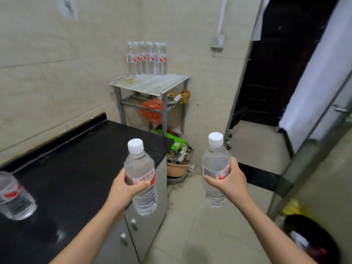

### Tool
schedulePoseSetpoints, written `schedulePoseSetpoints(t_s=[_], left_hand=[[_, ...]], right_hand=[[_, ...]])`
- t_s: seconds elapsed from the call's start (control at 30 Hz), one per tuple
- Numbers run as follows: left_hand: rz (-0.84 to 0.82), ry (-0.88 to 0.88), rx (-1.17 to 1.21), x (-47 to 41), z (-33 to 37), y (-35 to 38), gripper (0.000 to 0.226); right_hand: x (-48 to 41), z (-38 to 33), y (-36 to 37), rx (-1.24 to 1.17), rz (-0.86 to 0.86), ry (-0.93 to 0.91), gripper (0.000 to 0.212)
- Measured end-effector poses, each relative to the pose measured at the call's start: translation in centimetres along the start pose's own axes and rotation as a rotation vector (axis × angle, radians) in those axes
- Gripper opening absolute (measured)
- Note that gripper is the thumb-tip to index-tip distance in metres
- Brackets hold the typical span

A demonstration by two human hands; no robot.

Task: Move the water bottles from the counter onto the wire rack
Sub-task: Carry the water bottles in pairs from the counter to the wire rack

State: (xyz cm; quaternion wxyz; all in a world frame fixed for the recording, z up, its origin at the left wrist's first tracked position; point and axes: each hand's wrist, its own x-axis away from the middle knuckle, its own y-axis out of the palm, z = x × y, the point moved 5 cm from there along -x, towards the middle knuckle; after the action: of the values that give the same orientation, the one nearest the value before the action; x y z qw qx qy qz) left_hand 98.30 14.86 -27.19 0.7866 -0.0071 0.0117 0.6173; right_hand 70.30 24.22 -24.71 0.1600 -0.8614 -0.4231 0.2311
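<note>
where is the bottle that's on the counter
Head view, far left edge: the bottle sits on the black counter, well left of the left hand.

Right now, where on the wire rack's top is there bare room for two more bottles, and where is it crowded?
Free: the front of the wire rack, between the row of bottles and its front edge. Crowded: the back, where that row stands.

Beige tiled walls [57, 73] fill nine to twelve o'clock, a white pipe [222, 16] runs down at one, a dark doorway [276, 73] opens at two, and pale floor tiles [190, 225] spread toward six.
</note>
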Motion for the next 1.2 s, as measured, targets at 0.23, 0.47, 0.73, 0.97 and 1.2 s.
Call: schedulePoseSetpoints(t_s=[0.23,0.47,0.73,0.97,1.2], left_hand=[[-0.172,0.010,0.014,-6.5,-0.4,9.1,0.050],[-0.273,0.093,0.140,-19.1,0.5,16.7,0.056],[-0.305,0.124,0.300,-36.4,2.9,22.5,0.065],[-0.208,0.190,0.378,-46.2,6.6,21.8,0.054],[-0.076,0.336,0.372,-53.1,11.9,16.7,0.036]], right_hand=[[-5.0,3.2,-5.8,0.058,0.061,0.061,0.060],[-15.9,1.4,-8.5,0.179,0.075,-0.059,0.065],[-33.2,1.5,-6.2,0.326,0.035,-0.044,0.062],[-43.0,3.2,-2.2,0.276,0.013,-0.047,0.063],[-53.5,1.8,3.2,0.088,0.013,-0.143,0.059]])
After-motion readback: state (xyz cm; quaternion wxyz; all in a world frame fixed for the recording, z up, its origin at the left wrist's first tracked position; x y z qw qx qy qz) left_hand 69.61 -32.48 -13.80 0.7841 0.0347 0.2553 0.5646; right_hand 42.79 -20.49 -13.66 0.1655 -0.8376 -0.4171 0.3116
